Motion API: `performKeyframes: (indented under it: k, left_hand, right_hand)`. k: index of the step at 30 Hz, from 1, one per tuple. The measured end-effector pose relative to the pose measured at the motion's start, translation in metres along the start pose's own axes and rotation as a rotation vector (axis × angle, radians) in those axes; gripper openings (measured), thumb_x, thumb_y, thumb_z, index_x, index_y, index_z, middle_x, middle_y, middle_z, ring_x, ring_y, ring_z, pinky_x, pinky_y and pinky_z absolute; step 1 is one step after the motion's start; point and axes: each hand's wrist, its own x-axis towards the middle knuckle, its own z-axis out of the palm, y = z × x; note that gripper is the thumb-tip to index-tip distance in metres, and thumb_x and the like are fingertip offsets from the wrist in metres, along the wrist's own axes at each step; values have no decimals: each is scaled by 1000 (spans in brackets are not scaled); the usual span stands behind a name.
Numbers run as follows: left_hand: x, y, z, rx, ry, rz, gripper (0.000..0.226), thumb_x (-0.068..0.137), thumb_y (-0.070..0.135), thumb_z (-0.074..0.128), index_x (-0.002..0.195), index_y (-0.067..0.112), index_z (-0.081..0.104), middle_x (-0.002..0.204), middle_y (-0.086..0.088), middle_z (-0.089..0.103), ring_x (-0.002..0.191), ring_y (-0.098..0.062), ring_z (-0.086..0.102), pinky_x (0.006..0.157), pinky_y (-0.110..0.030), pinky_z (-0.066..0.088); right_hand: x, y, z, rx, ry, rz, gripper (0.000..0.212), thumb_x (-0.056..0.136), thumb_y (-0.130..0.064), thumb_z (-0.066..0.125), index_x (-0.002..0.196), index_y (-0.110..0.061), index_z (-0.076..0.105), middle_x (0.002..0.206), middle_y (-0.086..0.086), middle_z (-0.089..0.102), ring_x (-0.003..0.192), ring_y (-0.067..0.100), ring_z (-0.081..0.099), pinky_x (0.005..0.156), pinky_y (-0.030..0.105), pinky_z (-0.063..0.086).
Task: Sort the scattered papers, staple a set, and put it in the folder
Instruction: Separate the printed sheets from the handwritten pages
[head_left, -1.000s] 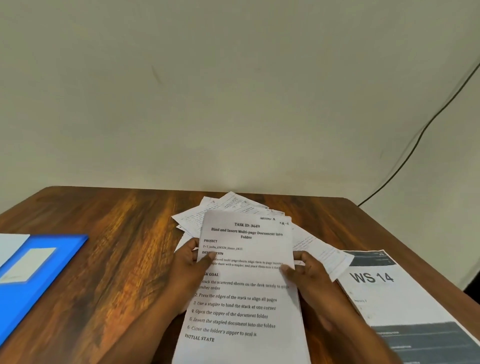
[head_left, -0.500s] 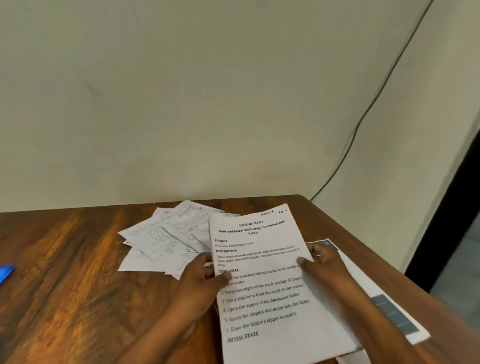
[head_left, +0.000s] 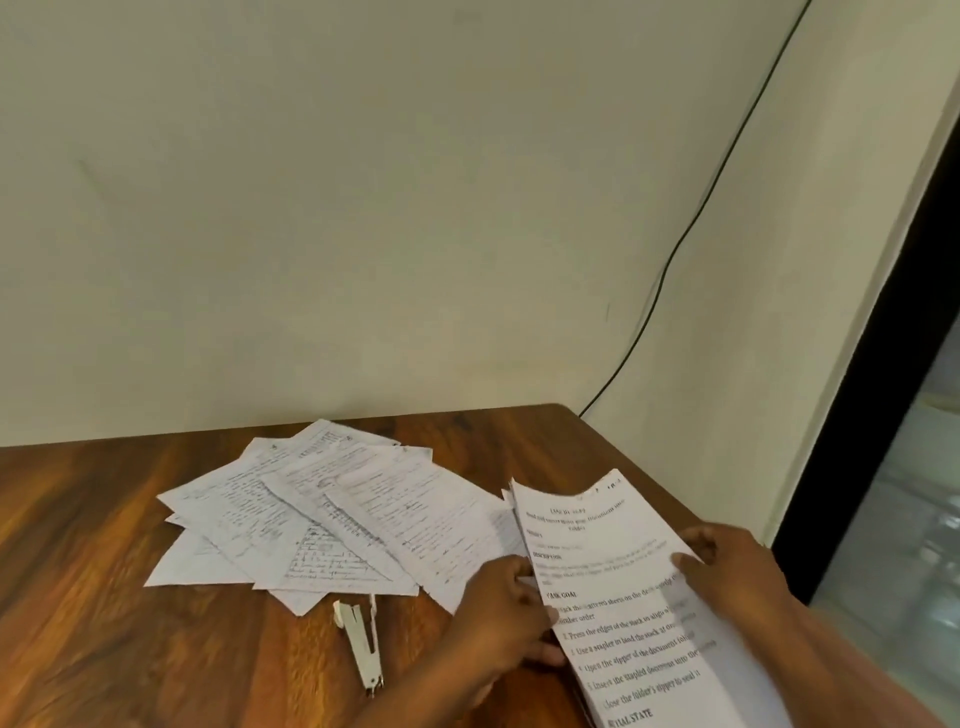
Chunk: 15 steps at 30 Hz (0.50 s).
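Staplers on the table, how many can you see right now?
1. The stapler lies on the table, just in front of the scattered papers and left of the left hand. Another could be hidden under the sheets.

Two hands (head_left: 506, 618), one stapler (head_left: 360, 644), one printed sheet (head_left: 623, 597).

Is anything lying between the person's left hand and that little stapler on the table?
Nothing visible does. The stapler lies on bare wood just beside the left hand, which grips the printed sheet.
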Motion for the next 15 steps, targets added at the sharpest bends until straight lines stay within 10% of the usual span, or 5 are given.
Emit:
performKeyframes:
  k: [6, 15]
  left_hand:
    - [14, 4, 17, 74, 41, -19, 64, 90, -3, 73, 146, 17, 49, 112, -5, 73, 87, -20, 79, 78, -39, 66]
    - [13, -7, 21, 161, 86, 16, 80, 80, -4, 83, 151, 9, 48, 93, -6, 77, 74, -19, 79, 69, -39, 67]
  right_hand:
    - [-9, 4, 22, -52, 132, 20, 7, 94, -21, 67, 92, -27, 63, 77, -12, 65, 64, 7, 62, 55, 26, 45]
    - [-6, 15, 51, -158, 365, -2, 25, 87, -31, 64, 112, -28, 68, 95, -1, 75, 85, 25, 72, 77, 45, 61]
